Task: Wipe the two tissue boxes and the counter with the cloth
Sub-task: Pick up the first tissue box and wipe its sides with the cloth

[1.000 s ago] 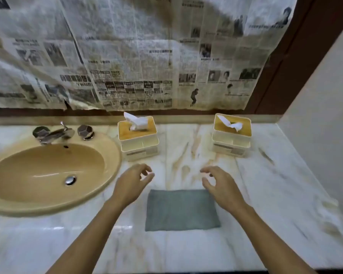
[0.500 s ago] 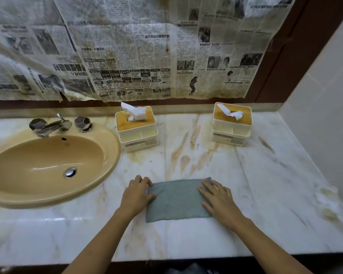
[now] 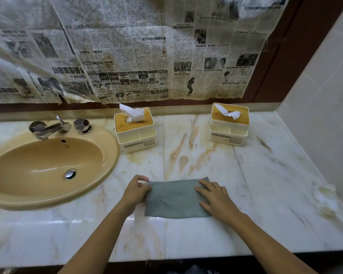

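Observation:
A grey-green cloth (image 3: 174,198) lies flat on the marble counter (image 3: 265,184) near its front edge. My left hand (image 3: 136,191) pinches the cloth's left edge with curled fingers. My right hand (image 3: 215,196) rests flat on the cloth's right part, fingers straight. Two cream tissue boxes with wooden lids stand at the back: the left tissue box (image 3: 135,131) beside the sink, the right tissue box (image 3: 229,125) toward the corner. A white tissue sticks out of each.
A tan oval sink (image 3: 48,169) with a chrome tap (image 3: 53,127) fills the left. Newspaper sheets (image 3: 127,56) cover the wall behind. A white tiled side wall (image 3: 325,115) bounds the right. Brownish stains run down the counter between the boxes.
Both hands came down from above the counter onto the cloth. The left hand took the cloth's left edge; the right hand settled flat on its right side.

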`<state>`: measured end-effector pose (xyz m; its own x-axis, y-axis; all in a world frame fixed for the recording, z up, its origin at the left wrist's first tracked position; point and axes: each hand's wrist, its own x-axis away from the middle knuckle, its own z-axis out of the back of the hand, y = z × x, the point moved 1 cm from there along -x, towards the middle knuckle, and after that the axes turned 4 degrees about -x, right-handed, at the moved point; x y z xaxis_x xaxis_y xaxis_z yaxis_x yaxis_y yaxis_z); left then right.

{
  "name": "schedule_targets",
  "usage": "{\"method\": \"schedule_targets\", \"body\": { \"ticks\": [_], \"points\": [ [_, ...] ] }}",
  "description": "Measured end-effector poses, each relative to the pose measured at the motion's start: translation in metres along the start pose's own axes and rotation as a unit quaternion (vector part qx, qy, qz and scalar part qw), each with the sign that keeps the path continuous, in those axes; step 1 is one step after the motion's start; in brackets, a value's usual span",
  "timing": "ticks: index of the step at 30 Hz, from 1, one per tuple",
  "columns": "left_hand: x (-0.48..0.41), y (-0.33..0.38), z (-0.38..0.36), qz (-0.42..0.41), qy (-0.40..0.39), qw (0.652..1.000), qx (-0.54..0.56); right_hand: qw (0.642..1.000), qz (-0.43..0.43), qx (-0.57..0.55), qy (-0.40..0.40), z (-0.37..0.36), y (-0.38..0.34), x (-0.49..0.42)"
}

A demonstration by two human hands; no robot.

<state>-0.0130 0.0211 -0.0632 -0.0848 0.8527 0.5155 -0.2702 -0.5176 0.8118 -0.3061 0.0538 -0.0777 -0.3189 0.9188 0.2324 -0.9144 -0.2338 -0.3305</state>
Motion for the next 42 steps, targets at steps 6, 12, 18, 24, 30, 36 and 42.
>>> {"method": "schedule_targets", "body": {
  "ticks": [6, 12, 18, 24, 30, 36, 42],
  "points": [
    [0.005, 0.001, 0.031, -0.028, 0.001, 0.999, -0.028, 0.999, 0.04, -0.007, 0.003, -0.006, -0.018, -0.002],
    [0.02, 0.018, 0.043, -0.059, -0.007, 0.995, -0.082, 0.995, 0.056, -0.078, 0.015, -0.01, -0.038, -0.011],
    [0.04, 0.054, -0.011, -0.064, -0.163, 0.985, -0.004, 0.835, -0.143, -0.532, 0.005, 0.016, -0.049, -0.023],
    [0.034, 0.052, -0.024, -0.049, -0.18, 0.982, 0.029, 0.723, -0.245, -0.636, -0.112, 0.02, -0.04, -0.024],
    [0.008, 0.006, -0.013, -0.181, -0.005, 0.92, -0.347, 0.796, -0.235, -0.554, -0.065, 0.013, -0.047, -0.028],
    [0.008, -0.009, -0.025, -0.258, 0.036, 0.852, -0.454, 0.83, -0.238, -0.503, 0.017, 0.017, -0.059, -0.032],
    [0.01, -0.01, -0.026, -0.278, 0.019, 0.835, -0.474, 0.832, -0.256, -0.493, -0.002, 0.029, -0.034, -0.018]
  ]
}}
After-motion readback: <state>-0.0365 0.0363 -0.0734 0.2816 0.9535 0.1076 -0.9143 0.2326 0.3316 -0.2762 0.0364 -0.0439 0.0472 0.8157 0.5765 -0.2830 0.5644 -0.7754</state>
